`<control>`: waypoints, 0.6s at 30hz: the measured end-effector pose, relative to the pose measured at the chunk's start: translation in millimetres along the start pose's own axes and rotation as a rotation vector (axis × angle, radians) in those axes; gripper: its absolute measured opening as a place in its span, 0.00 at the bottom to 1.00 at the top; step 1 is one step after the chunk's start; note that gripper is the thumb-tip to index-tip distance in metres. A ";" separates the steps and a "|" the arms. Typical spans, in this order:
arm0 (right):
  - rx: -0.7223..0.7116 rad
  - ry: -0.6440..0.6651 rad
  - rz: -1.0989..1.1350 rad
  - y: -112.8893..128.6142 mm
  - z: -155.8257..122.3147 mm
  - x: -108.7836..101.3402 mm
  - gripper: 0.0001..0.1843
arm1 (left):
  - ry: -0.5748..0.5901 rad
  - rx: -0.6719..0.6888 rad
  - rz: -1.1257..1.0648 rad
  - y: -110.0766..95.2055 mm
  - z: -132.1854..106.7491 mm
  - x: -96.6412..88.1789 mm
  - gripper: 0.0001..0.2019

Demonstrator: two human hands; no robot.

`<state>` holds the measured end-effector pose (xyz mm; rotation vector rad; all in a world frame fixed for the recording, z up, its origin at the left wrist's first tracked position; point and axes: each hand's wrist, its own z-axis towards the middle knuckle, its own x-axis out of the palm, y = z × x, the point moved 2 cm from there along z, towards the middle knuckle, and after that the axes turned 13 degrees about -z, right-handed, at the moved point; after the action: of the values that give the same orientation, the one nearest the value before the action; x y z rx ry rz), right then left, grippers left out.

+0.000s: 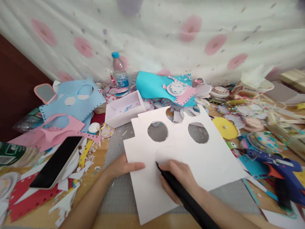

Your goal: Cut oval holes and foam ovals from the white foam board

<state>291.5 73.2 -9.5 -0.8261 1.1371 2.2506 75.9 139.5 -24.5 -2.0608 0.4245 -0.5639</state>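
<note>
A white foam sheet (186, 159) with two round holes lies on a grey cutting mat (119, 190). My left hand (121, 167) grips the sheet's left edge, thumb on top. My right hand (178, 181) is closed around a black pen-shaped tool (186, 200), its tip touching the sheet beside a faint white disc (165, 156) that lies on the sheet.
A phone (57, 160) lies at the left among pink, red and blue foam scraps. A white box (124, 109), a water bottle (119, 70) and turquoise foam (154, 86) sit behind. A blue glue gun (276, 165) and many paper discs crowd the right.
</note>
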 end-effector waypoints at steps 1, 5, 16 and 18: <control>0.008 -0.005 0.005 -0.4 -0.2 0.0 0.12 | 0.000 0.000 0.001 -0.3 -0.1 0.1 0.30; 0.016 -0.003 0.043 -2.4 -0.3 0.3 0.12 | -0.006 0.001 0.007 -0.9 -0.1 -0.4 0.31; 0.088 0.079 0.202 -7.9 3.3 -7.0 0.12 | -0.002 -0.021 -0.007 -2.6 -1.5 0.4 0.33; 0.101 0.088 0.223 -8.9 2.7 -7.3 0.12 | 0.004 -0.024 -0.013 -2.5 -1.8 0.6 0.31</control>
<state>301.5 79.2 -7.9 -0.7989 1.4348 2.3299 75.7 139.2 -21.4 -2.0869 0.4222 -0.5731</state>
